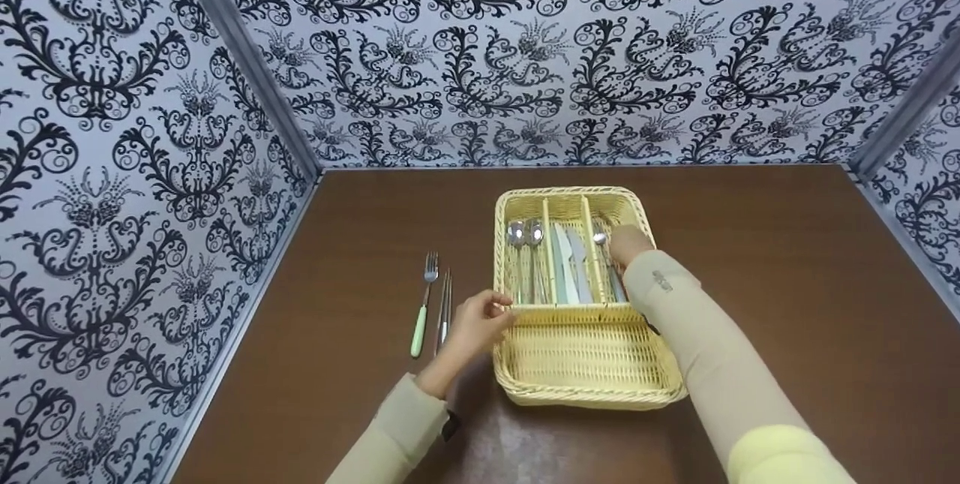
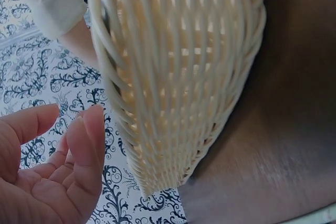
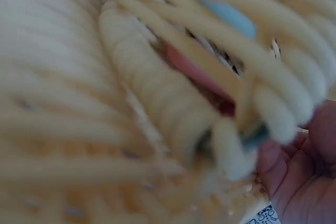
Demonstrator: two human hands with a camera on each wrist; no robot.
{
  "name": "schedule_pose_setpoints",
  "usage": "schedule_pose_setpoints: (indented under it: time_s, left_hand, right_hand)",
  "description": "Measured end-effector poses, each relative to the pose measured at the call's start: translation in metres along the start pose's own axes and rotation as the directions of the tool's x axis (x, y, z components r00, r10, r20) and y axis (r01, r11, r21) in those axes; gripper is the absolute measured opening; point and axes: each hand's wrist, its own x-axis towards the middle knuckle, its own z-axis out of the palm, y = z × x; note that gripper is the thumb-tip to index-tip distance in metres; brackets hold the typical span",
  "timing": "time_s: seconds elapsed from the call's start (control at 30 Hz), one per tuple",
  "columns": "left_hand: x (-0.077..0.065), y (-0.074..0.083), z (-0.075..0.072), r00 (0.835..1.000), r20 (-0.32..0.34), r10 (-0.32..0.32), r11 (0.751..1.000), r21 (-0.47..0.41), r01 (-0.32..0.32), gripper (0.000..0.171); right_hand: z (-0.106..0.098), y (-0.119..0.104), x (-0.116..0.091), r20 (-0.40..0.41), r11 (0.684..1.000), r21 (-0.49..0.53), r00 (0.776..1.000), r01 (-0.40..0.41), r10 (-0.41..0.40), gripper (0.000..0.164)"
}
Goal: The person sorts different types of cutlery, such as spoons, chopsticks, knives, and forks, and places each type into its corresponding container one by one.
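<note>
A pale yellow wicker basket (image 1: pixel 585 396) with dividers stands on the table. My right hand (image 1: pixel 628 244) reaches into its back right compartment, beside a small spoon (image 1: pixel 599 238). In the right wrist view, the woven rim hides the fingertips of this hand (image 3: pixel 310 171), and I cannot tell whether they hold anything. My left hand (image 1: pixel 480 321) is by the basket's left side, close to the rim. The left wrist view shows that hand (image 2: pixel 58 171) with loosely bent fingers and nothing between them. Two spoons (image 1: pixel 526 233) lie in the left compartment, several knives (image 1: pixel 570 263) in the middle one.
Left of the basket, a fork with a light green handle (image 1: pixel 419 330) lies on the brown table (image 1: pixel 360 221). Next to it is a pair of chopsticks (image 1: pixel 446 304), partly behind the left hand. Patterned walls (image 1: pixel 495 56) rise at the back and sides.
</note>
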Motion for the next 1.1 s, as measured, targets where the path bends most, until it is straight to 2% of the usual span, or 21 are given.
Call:
schedule_pose_setpoints:
  time_s: [0.1,0.13,0.2,0.27,0.37,0.57,0.67,0.77,0.9,0.97,1.03,1.07,1.1]
  left_hand:
    - [-0.002,-0.002,-0.001,1.000,0.006,-0.019,1.000,-0.009,0.019,0.022]
    - [-0.002,-0.003,-0.001,1.000,0.008,-0.024,1.000,-0.009,0.024,0.021]
    - [-0.003,-0.004,-0.003,0.999,0.015,-0.034,0.999,-0.018,0.034,0.021]
    - [-0.003,-0.004,-0.004,0.999,0.013,-0.030,0.999,-0.011,0.030,0.019]
    - [-0.003,-0.005,-0.005,1.000,0.008,-0.026,1.000,0.001,0.026,0.017]
    - [-0.004,-0.009,-0.006,1.000,0.023,-0.018,1.000,0.007,0.018,0.017]
    - [-0.004,-0.011,-0.006,1.000,0.022,-0.012,1.000,0.003,0.012,0.016]
    - [-0.004,-0.012,-0.007,1.000,0.025,-0.003,1.000,0.003,0.003,0.015]
    - [-0.004,-0.011,-0.008,0.999,0.037,-0.007,1.000,0.002,0.007,0.016]
    - [-0.004,-0.010,-0.009,0.999,0.035,-0.001,1.000,0.014,0.001,0.017]
    - [-0.004,-0.011,-0.011,1.000,0.028,0.014,1.000,0.025,-0.015,0.017]
    - [-0.004,-0.012,-0.013,0.999,0.018,0.034,0.998,0.043,-0.035,0.017]
    - [-0.005,-0.012,-0.015,0.999,0.007,0.050,0.997,0.063,-0.050,0.017]
  right_hand:
    - [0.059,0.052,0.050,-0.095,0.993,-0.103,0.994,0.053,-0.063,0.009]
    - [0.073,0.065,0.064,-0.100,0.992,-0.116,0.993,0.049,-0.061,0.008]
    - [0.095,0.085,0.085,-0.112,0.993,-0.110,0.992,0.037,-0.050,0.007]
    - [0.102,0.092,0.094,-0.119,0.996,-0.089,0.993,0.003,-0.014,0.007]
    - [0.089,0.078,0.084,-0.092,0.997,-0.063,0.995,-0.047,0.041,0.010]
    - [0.026,0.023,0.025,-0.002,0.997,-0.024,0.997,-0.075,0.075,0.019]
    - [0.010,0.011,0.013,0.033,0.990,0.055,0.991,-0.133,0.132,0.022]
    - [0.024,0.026,0.030,0.064,0.984,0.072,0.985,-0.165,0.161,0.016]
    - [0.073,0.073,0.079,0.058,0.982,0.043,0.982,-0.184,0.182,0.014]
    - [0.089,0.087,0.093,0.040,0.980,0.042,0.980,-0.195,0.194,0.018]
    - [0.086,0.084,0.090,0.021,0.980,0.054,0.982,-0.190,0.189,0.019]
    - [0.076,0.075,0.081,-0.002,0.986,0.045,0.987,-0.158,0.158,0.017]
    - [0.056,0.060,0.064,0.006,0.990,0.056,0.991,-0.132,0.132,0.017]
